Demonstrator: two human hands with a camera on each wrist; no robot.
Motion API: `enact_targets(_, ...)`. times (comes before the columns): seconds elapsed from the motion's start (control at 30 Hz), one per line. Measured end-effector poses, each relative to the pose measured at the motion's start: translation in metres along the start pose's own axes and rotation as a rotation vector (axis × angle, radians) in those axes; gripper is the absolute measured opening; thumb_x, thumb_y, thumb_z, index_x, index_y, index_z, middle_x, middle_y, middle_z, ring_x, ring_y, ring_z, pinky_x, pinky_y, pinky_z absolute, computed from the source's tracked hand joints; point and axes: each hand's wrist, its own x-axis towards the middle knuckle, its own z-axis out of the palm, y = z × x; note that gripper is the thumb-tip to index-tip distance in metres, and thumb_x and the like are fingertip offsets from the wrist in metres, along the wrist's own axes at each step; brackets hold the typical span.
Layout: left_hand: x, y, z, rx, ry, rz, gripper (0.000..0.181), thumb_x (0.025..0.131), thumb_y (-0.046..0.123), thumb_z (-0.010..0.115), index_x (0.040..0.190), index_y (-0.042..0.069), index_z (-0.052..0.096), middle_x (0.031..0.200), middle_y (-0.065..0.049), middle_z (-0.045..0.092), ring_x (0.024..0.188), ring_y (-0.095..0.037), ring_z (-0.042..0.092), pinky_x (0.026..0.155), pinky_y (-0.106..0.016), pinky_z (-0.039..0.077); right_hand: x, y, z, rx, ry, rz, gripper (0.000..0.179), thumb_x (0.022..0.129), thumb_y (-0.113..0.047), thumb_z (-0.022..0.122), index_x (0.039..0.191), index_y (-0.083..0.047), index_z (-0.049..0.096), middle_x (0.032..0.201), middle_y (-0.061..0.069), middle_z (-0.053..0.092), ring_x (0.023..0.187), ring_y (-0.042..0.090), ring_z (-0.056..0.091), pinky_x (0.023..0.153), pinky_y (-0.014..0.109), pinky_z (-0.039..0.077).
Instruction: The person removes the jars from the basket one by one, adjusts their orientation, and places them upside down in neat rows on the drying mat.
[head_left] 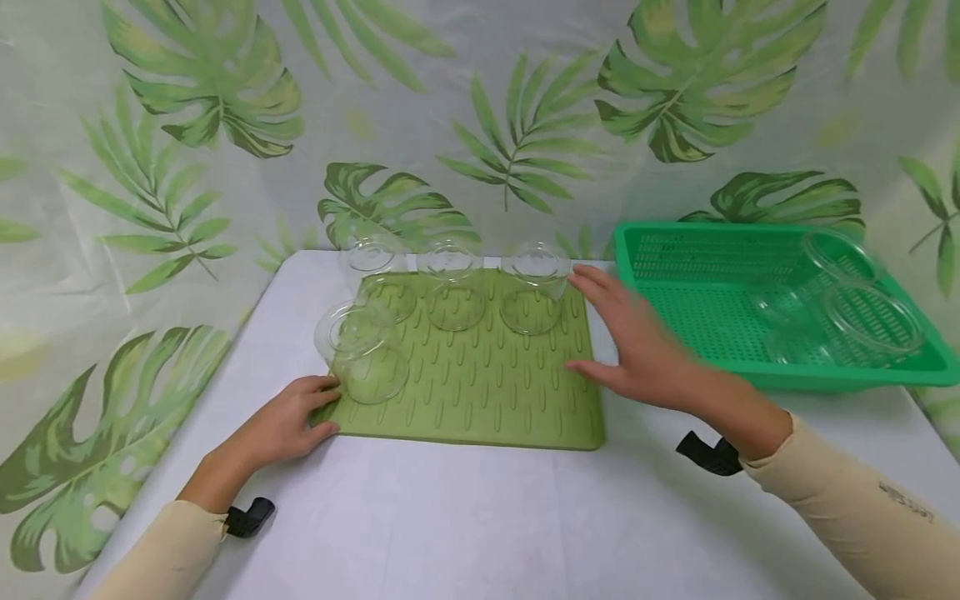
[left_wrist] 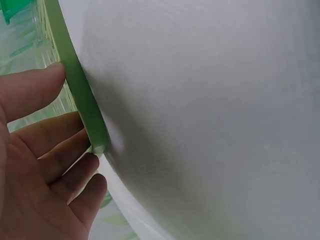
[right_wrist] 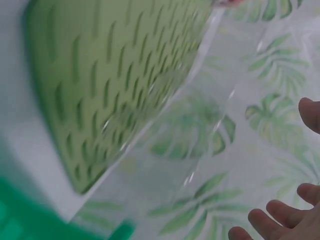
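Note:
Clear cups stand on a green ribbed mat (head_left: 480,400). Three form the back row: a left cup (head_left: 386,287), a middle cup (head_left: 453,292) and a right cup (head_left: 534,300). Another clear cup (head_left: 367,367) is at the mat's front left. My left hand (head_left: 288,421) touches the mat's front left corner, thumb and fingertips against its edge (left_wrist: 82,95). Beside the right cup of the back row is my right hand (head_left: 637,337), slightly blurred, fingers extended and thumb spread apart. Nothing is in that hand (right_wrist: 285,220) in the right wrist view.
A green plastic basket (head_left: 697,375) stands to the right of the mat, with two clear cups (head_left: 873,321) tilted inside. A white cloth (head_left: 465,517) covers the table. Behind it hangs a leaf-patterned curtain (head_left: 525,108).

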Motion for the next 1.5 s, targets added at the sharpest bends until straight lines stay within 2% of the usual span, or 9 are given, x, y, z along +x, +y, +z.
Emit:
enact_targets(0.2, -0.003, 0.003, -0.002, -0.010, -0.006, -0.019, 0.044, 0.085, 0.013, 0.073, 0.121, -0.011, 0.065, 0.133, -0.027, 0.058, 0.126, -0.046, 0.053, 0.105, -0.058, 0.044, -0.022, 0.024, -0.028, -0.046, 0.028, 0.077, 0.096, 0.074, -0.009, 0.084, 0.152, 0.002, 0.030, 0.156, 0.026, 0.032, 0.141, 0.049, 0.031, 0.107, 0.069, 0.031)
enact_targets(0.4, -0.009, 0.005, -0.002, -0.014, 0.000, -0.035, 0.045, 0.084, 0.013, 0.074, 0.121, -0.011, 0.065, 0.132, -0.026, 0.059, 0.125, -0.046, 0.053, 0.104, -0.058, 0.045, -0.049, 0.040, -0.056, -0.121, -0.004, 0.206, 0.103, 0.074, -0.015, 0.085, 0.156, -0.003, 0.024, 0.158, 0.025, 0.029, 0.141, 0.051, 0.029, 0.106, 0.071, 0.031)
enact_targets(0.53, -0.008, 0.005, 0.002, -0.028, 0.003, -0.023, 0.044, 0.085, 0.013, 0.073, 0.121, -0.011, 0.065, 0.133, -0.026, 0.058, 0.125, -0.045, 0.053, 0.104, -0.058, 0.045, -0.069, 0.050, -0.075, -0.142, 0.034, 0.275, 0.104, 0.076, -0.017, 0.084, 0.158, -0.005, 0.020, 0.158, 0.027, 0.028, 0.142, 0.052, 0.027, 0.110, 0.071, 0.027)
enact_targets(0.77, -0.007, 0.005, 0.002, -0.023, 0.004, -0.026, 0.044, 0.084, 0.013, 0.074, 0.121, -0.010, 0.065, 0.133, -0.026, 0.058, 0.126, -0.045, 0.053, 0.104, -0.058, 0.045, -0.095, 0.085, -0.110, -0.139, 0.078, 0.414, 0.096, 0.087, -0.018, 0.074, 0.158, -0.002, 0.012, 0.157, 0.036, 0.021, 0.143, 0.057, 0.021, 0.115, 0.072, 0.016)
enact_targets(0.9, -0.006, 0.004, 0.000, -0.020, 0.017, -0.018, 0.044, 0.084, 0.013, 0.074, 0.120, -0.010, 0.066, 0.132, -0.026, 0.059, 0.125, -0.045, 0.053, 0.104, -0.058, 0.045, -0.107, 0.110, -0.125, -0.103, 0.083, 0.536, 0.089, 0.094, -0.019, 0.065, 0.159, -0.001, 0.008, 0.157, 0.039, 0.017, 0.141, 0.060, 0.020, 0.107, 0.074, 0.021)
enact_targets(1.1, -0.006, 0.003, 0.000, -0.021, 0.011, -0.028, 0.044, 0.084, 0.012, 0.072, 0.120, -0.011, 0.065, 0.133, -0.027, 0.058, 0.125, -0.046, 0.052, 0.104, -0.058, 0.044, -0.124, 0.143, -0.133, -0.165, 0.078, 0.651, 0.087, 0.098, -0.028, 0.060, 0.157, 0.004, 0.004, 0.157, 0.041, 0.013, 0.140, 0.062, 0.018, 0.094, 0.078, 0.027)
enact_targets(1.27, -0.005, 0.002, 0.002, -0.029, 0.000, -0.040, 0.044, 0.085, 0.012, 0.072, 0.122, -0.011, 0.064, 0.134, -0.027, 0.057, 0.126, -0.047, 0.051, 0.104, -0.059, 0.044, -0.137, 0.161, -0.135, -0.237, 0.053, 0.726, 0.087, 0.101, -0.035, 0.054, 0.156, 0.006, 0.001, 0.158, 0.040, 0.007, 0.142, 0.061, 0.013, 0.103, 0.078, 0.022)
enact_targets(1.4, -0.004, 0.000, 0.003, -0.037, 0.000, -0.045, 0.044, 0.085, 0.011, 0.072, 0.122, -0.011, 0.064, 0.135, -0.028, 0.057, 0.127, -0.047, 0.051, 0.106, -0.059, 0.043, -0.147, 0.177, -0.138, -0.343, -0.016, 0.801, 0.099, 0.097, -0.048, 0.055, 0.154, 0.011, -0.001, 0.154, 0.044, 0.009, 0.136, 0.065, 0.019, 0.102, 0.079, 0.024)
enact_targets(1.5, -0.002, 0.000, 0.003, -0.040, -0.006, -0.047, 0.043, 0.085, 0.012, 0.072, 0.121, -0.011, 0.065, 0.135, -0.028, 0.057, 0.127, -0.047, 0.051, 0.106, -0.059, 0.043, -0.154, 0.189, -0.137, -0.389, -0.070, 0.825, 0.111, 0.090, -0.052, 0.062, 0.151, 0.017, 0.000, 0.145, 0.051, 0.020, 0.123, 0.068, 0.029, 0.096, 0.080, 0.030)
